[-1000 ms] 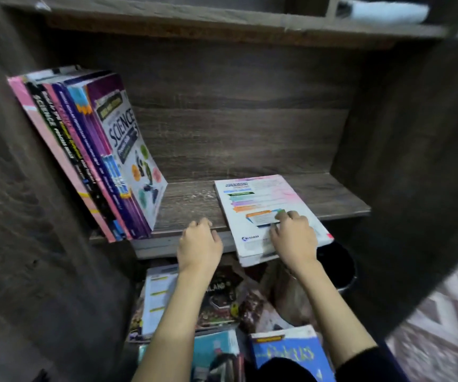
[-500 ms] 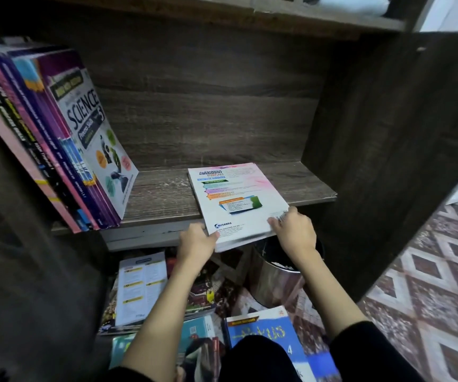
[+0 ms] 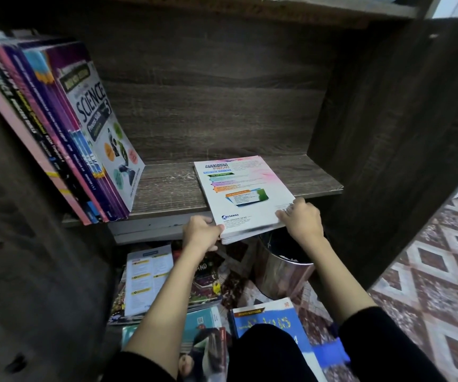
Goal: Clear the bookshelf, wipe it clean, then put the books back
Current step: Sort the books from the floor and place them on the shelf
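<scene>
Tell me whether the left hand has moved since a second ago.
Yes. The left hand slid right along the shelf, away from the leaning books, and now grips the workbook stack at its near corner.

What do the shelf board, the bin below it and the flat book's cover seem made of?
Shelf board: probably laminated board, matte; dark wood grain, pale worn front edge.
Bin: metal, likely steel, polished; its wall reflects surroundings.
Flat book cover: coated paper, slight sheen; printed colour.
</scene>
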